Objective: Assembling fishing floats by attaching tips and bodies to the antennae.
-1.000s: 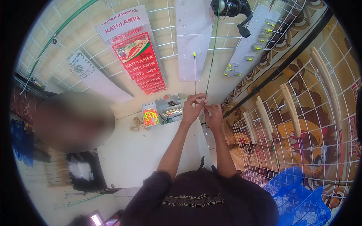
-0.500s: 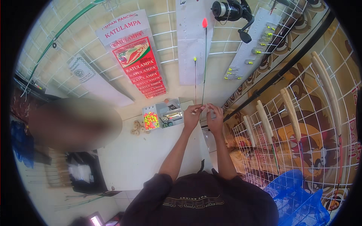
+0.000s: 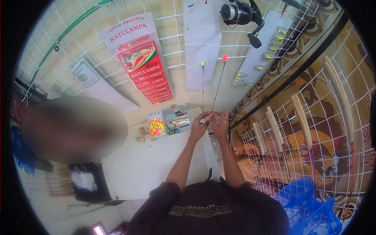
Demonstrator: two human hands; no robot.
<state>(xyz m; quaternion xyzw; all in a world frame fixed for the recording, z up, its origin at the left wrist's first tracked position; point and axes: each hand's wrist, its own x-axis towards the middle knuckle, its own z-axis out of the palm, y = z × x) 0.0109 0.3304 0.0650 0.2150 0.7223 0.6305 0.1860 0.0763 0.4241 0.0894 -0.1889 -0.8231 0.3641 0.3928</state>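
Just beyond the table's far right corner, both my hands meet with their fingertips close together. My left hand [image 3: 199, 126] is closed, its thumb and fingers pinched at the lower end of a slim fishing float [image 3: 219, 81] with a red tip. My right hand [image 3: 220, 122] is closed at the same spot, and the float leans up and right. Fingers cover the float's bottom end. Beside it stands a second, thinner float [image 3: 203, 86] with a yellow tip, upright behind my left hand; what supports it is hidden.
A compartment box [image 3: 156, 134] with small red and yellow pieces sits at the back of the white table [image 3: 156, 164]. Round tan pieces [image 3: 143, 134] lie beside it. A wire grid holds red packets [image 3: 150, 80] and a fishing reel [image 3: 239, 14]. Wooden-handled rods [image 3: 301, 121] and blue netting [image 3: 309, 199] are right.
The red-tipped float has come down and now tilts to the right. My right hand's fingers have closed in beside the left fingertips. The yellow-tipped float stays in place.
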